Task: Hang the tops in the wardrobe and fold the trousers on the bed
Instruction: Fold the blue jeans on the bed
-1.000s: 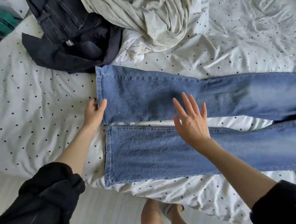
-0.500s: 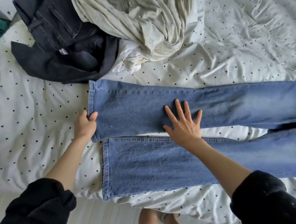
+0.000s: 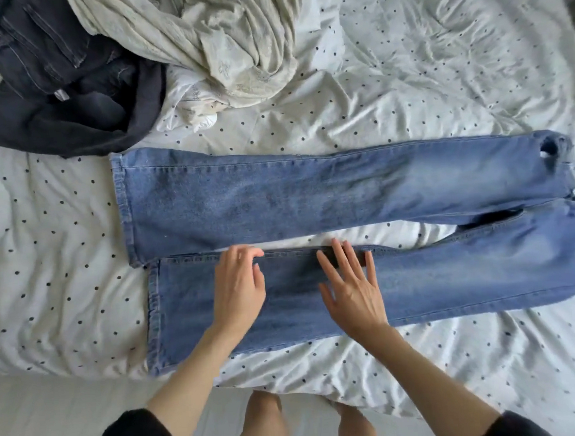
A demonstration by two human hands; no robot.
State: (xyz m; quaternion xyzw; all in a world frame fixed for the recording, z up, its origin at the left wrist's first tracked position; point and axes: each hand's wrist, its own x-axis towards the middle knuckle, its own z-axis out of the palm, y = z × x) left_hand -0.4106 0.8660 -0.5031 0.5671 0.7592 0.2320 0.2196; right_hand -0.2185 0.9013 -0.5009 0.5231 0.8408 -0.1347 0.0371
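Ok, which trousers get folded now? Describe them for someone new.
On the dotted bed, find the clothes heap at the far left. Just in front lie the blue jeans, spread flat, both hands on the near leg; the heap's trousers are dark and crumpled.

Rumpled white bedding with small dark dots (image 3: pixel 406 83) spread across most of the view, pale floor (image 3: pixel 55 421) seen below the bed's edge, everything lit by soft, even daylight

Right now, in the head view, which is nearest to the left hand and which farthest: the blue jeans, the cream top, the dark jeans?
1. blue jeans, under the left hand.
2. cream top, far side, middle.
3. dark jeans, far left corner.
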